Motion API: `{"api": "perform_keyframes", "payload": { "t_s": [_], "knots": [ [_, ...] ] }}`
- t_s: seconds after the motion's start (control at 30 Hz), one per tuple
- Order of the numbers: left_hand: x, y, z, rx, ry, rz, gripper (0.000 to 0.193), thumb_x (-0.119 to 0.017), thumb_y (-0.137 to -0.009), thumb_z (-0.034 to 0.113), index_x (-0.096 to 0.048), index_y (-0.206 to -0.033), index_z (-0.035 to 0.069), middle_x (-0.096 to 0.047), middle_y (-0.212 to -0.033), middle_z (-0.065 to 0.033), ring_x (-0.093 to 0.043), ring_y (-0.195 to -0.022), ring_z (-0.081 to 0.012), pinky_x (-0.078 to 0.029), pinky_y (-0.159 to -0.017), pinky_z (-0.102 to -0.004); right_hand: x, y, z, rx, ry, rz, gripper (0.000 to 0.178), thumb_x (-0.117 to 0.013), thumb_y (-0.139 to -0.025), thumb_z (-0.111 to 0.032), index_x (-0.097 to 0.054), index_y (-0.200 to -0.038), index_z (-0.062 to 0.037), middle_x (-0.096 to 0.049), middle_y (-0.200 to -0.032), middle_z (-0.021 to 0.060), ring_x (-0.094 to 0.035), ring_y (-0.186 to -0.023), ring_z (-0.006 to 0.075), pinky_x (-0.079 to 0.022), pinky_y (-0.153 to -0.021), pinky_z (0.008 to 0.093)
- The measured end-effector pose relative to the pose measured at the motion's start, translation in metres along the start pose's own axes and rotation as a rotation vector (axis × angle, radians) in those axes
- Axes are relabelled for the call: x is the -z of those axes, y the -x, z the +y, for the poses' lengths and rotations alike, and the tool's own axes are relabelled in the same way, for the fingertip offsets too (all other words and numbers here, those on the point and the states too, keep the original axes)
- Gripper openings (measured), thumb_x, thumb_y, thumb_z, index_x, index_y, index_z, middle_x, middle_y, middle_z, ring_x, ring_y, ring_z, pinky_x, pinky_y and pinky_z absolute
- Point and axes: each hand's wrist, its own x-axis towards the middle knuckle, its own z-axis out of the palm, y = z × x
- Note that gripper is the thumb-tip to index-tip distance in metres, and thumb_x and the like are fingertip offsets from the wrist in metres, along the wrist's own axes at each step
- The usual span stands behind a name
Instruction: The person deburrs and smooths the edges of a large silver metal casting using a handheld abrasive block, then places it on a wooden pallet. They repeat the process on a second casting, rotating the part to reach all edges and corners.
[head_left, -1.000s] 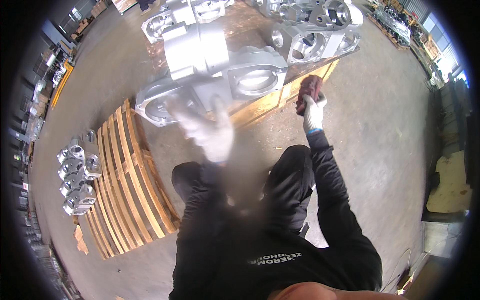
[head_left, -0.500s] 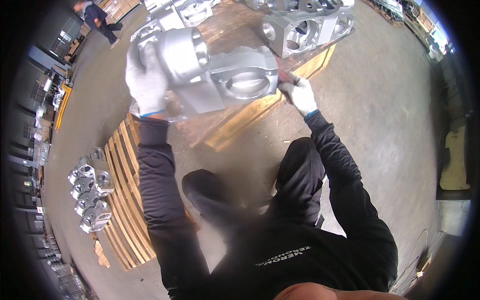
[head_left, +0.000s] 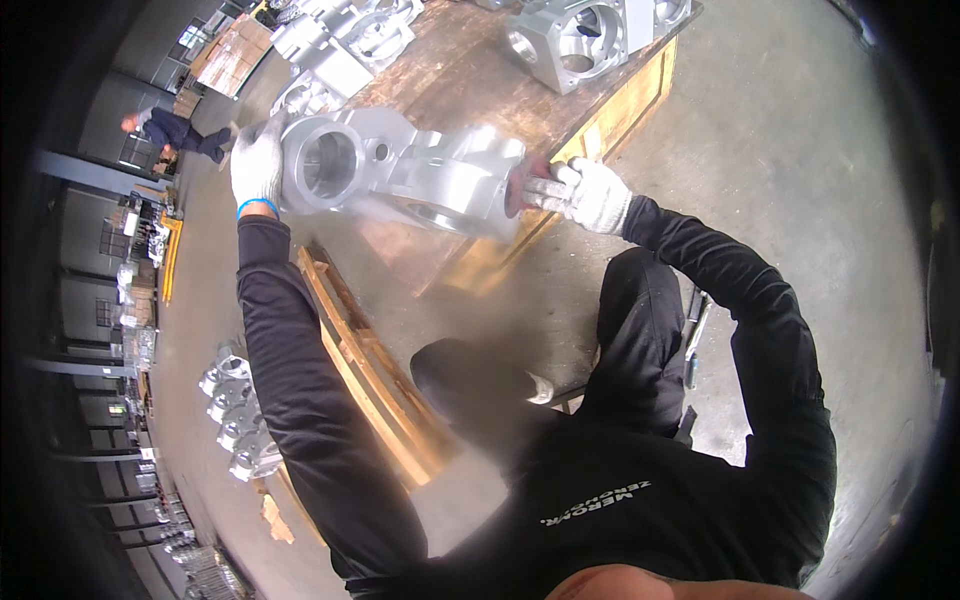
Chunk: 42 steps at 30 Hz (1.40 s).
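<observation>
You are reaching far forward with both arms, the left sleeve running nearly straight and the right elbow bending outward. Your left hand (head_left: 258, 165) is gripping the left end of the silver casting (head_left: 410, 170), fingers curling at its rim; your right hand (head_left: 590, 195) is pinching a dark red cloth (head_left: 518, 190) against its right end. The casting is lying along the near-left edge of the worktop (head_left: 470, 60). Compared with half a second ago, it is sitting rolled over, its round bore now facing you.
</observation>
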Motion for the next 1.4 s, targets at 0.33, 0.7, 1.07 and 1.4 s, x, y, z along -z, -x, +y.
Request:
{"api": "perform_keyframes", "payload": {
  "t_s": [0.33,0.7,1.07,1.4],
  "knots": [
    [-0.001,0.0,-0.001,0.022,0.121,-0.02,0.042,-0.063,-0.094,0.029,-0.066,-0.114,-0.008,-0.072,-0.102,-0.0179,-0.065,-0.091,-0.0236,-0.051,-0.085,-0.0362,-0.004,-0.034,-0.086,-0.933,-1.401,0.297,0.025,-0.077,-0.082,-0.016,-0.077,-0.106,-0.011,-0.074,-0.097,0.0176,-0.073,-0.092,0.0313,-0.058,-0.077,0.0357],
    [-0.003,-0.001,-0.007,0.05,0.24,-0.012,0.038,-0.066,-0.094,0.027,-0.067,-0.111,-0.007,-0.071,-0.1,-0.016,-0.064,-0.09,-0.0217,-0.051,-0.084,-0.0352,0.009,-0.022,-0.068,-0.589,-0.429,0.287,0.048,-0.076,-0.073,-0.021,-0.073,-0.12,-0.0149,-0.073,-0.116,0.0056,-0.07,-0.105,0.0305,-0.056,-0.089,0.0434],
    [-0.006,-0.004,-0.01,-0.001,0.141,0.027,0.036,-0.065,-0.095,0.028,-0.067,-0.108,-0.006,-0.072,-0.1,-0.0157,-0.065,-0.091,-0.0219,-0.05,-0.086,-0.0366,0.034,-0.044,-0.082,-0.784,-1.458,0.383,0.023,-0.065,-0.093,-0.009,-0.072,-0.113,-0.0009,-0.073,-0.096,0.0107,-0.068,-0.082,0.0166,-0.054,-0.07,0.0276],
    [-0.003,0.008,0.009,0.058,0.217,-0.005,0.037,-0.066,-0.095,0.027,-0.067,-0.109,-0.007,-0.072,-0.101,-0.0153,-0.065,-0.088,-0.021,-0.051,-0.083,-0.0353,-0.011,-0.005,-0.005,-0.06,-0.192,0.055,0.062,-0.067,-0.076,-0.009,-0.063,-0.137,-0.0184,-0.061,-0.143,0.0037,-0.061,-0.112,0.0314,-0.05,-0.094,0.0446]
  ]
}}
